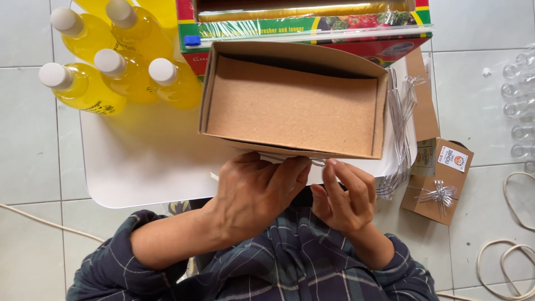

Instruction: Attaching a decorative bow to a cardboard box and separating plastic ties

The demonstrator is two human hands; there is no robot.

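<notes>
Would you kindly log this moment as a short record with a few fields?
Left hand: pressed on the near wall of the open cardboard box
Right hand: fingers at the same wall, by a silver ribbon
Surface: white table
Nearby: yellow bottles with white caps; small ribboned box on the floor

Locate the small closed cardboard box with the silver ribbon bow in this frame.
In the head view, the small closed cardboard box sits on the tiled floor at the right, just past the white table's edge, right of the person's right hand.
</notes>
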